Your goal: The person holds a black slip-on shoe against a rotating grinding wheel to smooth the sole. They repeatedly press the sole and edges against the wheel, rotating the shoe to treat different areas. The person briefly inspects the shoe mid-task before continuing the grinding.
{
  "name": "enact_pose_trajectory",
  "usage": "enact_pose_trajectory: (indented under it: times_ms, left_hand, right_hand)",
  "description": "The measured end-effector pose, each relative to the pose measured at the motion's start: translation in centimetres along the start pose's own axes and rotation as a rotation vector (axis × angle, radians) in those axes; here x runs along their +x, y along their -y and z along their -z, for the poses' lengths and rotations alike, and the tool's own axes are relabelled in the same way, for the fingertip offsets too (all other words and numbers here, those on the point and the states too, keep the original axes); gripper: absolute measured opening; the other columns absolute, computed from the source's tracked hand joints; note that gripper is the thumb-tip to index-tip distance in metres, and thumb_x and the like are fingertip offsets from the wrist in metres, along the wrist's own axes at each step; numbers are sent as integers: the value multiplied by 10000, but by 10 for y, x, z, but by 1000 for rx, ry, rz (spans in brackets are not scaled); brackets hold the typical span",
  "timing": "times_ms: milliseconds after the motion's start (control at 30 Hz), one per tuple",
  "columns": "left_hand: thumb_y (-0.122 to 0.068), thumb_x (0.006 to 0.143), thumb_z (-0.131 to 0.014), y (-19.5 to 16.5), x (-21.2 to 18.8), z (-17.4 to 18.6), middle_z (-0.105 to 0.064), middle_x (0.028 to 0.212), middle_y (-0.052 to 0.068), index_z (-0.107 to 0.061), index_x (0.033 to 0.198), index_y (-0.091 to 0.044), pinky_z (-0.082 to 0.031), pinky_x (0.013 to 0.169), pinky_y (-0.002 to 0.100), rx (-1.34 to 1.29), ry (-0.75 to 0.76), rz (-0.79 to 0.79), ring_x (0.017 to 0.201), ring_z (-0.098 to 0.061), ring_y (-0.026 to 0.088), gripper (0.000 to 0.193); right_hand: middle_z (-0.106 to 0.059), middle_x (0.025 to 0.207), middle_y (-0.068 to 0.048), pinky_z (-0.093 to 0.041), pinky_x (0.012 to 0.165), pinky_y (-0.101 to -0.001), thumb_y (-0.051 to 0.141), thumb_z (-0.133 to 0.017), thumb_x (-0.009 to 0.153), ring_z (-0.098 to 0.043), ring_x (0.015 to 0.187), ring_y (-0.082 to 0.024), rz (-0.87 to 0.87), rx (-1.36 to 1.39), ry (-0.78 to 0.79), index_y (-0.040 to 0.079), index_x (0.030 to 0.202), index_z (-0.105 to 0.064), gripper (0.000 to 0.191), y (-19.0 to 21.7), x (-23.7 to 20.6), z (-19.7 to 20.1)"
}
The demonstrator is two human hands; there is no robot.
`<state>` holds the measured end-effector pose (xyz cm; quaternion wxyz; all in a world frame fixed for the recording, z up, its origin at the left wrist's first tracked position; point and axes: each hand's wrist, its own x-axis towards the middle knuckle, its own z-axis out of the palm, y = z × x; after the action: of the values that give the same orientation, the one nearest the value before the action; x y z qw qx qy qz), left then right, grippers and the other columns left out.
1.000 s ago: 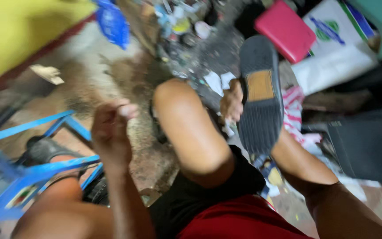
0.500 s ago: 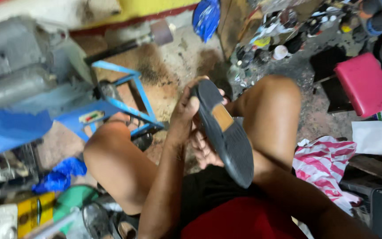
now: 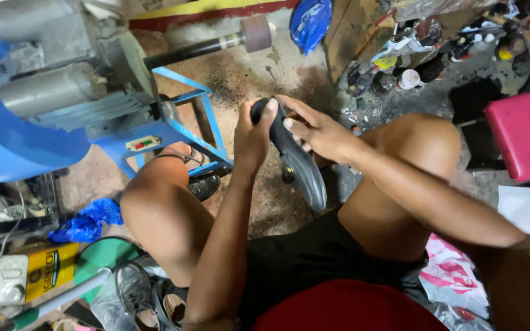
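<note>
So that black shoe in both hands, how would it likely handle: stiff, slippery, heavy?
The black shoe looks fairly stiff: held at its toe end, it juts out without drooping. Its glossy surface may be slippery, though left hand and right hand share the hold. Probably light.

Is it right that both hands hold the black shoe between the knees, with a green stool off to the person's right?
Not quite: the stool is pink, not green, as the head view shows. The rest stands: the left hand and the right hand both hold the black shoe between the knees.
</note>
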<state>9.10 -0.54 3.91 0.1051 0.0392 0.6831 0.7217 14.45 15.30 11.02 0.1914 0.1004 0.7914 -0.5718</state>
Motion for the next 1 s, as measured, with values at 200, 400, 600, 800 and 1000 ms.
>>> enact_pose_trajectory:
  times_ms: [200,400,600,800,1000]
  left_hand:
    - [-483,942,-597,25,44,12,-652,951,102,-605,1141,-16,-497,728,341,-230,-7,315,835,-601,168,508]
    - [-538,931,-599,40,88,10,-729,1058,149,-651,1182,58,-537,815,327,-109,-107,319,924,-674,202,648]
    - [-527,898,-557,56,111,8,-709,1122,143,-585,1302,-86,-537,801,334,-134,-168,332,967,-691,224,599]
    - [-350,899,-605,57,107,16,-618,1192,118,-454,1337,-130,-623,744,403,-392,-95,189,995,-683,237,513]
    - [-306,955,-560,54,116,22,-569,1237,62,-470,1396,-138,-561,824,345,-571,78,260,1045,-605,154,480]
  right_hand:
    - [-610,1111,34,-521,743,-262,269,-518,1049,-537,867,-87,17,-17,162,263,1597,-365,570,-7,61,8]
    - [-600,1220,53,-386,703,-263,163,-510,1069,-438,885,-94,-106,252,238,257,1617,-401,567,-43,124,14]
    - [-537,1452,35,-443,1046,-234,160,-495,1067,-516,1276,-88,117,349,374,178,1593,-360,544,-55,167,22]
    - [-538,1497,-33,-406,1122,-296,206,-475,1122,-500,1330,-128,101,395,345,71,1578,-444,476,-49,177,24]
    - [-489,1481,21,-377,1100,-253,240,-477,1100,-454,1287,-83,232,21,302,117,1629,-303,571,-48,194,30]
